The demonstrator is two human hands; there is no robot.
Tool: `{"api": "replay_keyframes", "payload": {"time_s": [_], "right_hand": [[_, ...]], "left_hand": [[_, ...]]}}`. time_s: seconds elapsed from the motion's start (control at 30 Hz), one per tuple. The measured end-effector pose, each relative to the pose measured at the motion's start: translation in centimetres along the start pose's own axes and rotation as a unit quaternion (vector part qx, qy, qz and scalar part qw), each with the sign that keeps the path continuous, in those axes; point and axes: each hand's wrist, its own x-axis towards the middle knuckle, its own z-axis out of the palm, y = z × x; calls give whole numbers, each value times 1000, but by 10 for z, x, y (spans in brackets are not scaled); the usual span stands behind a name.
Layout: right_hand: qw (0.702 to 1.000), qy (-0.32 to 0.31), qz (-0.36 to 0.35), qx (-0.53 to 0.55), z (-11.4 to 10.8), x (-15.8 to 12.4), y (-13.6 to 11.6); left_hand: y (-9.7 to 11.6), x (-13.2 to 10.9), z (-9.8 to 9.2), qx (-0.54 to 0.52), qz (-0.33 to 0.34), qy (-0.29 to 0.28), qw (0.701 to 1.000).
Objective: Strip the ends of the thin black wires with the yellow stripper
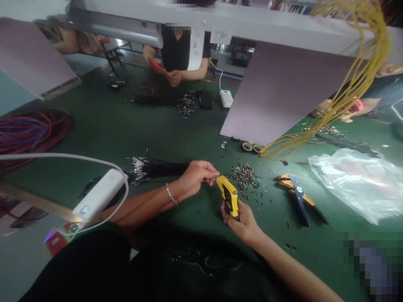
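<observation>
My right hand (241, 220) is wrapped round a yellow and black wire stripper (229, 193), its jaws pointing up and to the left. At those jaws my left hand (197, 178) pinches what looks like a thin wire, mostly hidden by the fingers. A bundle of black wires (163, 167) with silvery ends lies on the table, partly behind my left hand. Just beyond the wire stripper is a scattered pile of short dark and coppery wire scraps (245, 175).
On the green table (103, 126) are blue and orange pliers (297, 197), a clear plastic bag (359, 180), tape rolls (252, 147) and red and blue wire coils (28, 128). A white power bank (99, 197) trails a cable at left. Yellow wires (355, 88) hang from the shelf. Co-workers sit opposite.
</observation>
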Motion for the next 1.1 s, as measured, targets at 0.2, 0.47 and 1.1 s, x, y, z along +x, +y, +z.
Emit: {"api": "replay_keyframes", "payload": {"time_s": [0.2,0.47,1.1], "right_hand": [[999,-9,7,48,-1,3,-7],[1000,2,-14,-22,-3,4,-7],[994,28,-50,-88,-2,0,-6]], "left_hand": [[0,0,-2,21,38,11,999],[1,-1,-1,10,15,2,1000],[2,-3,2,16,20,11,1000]]}}
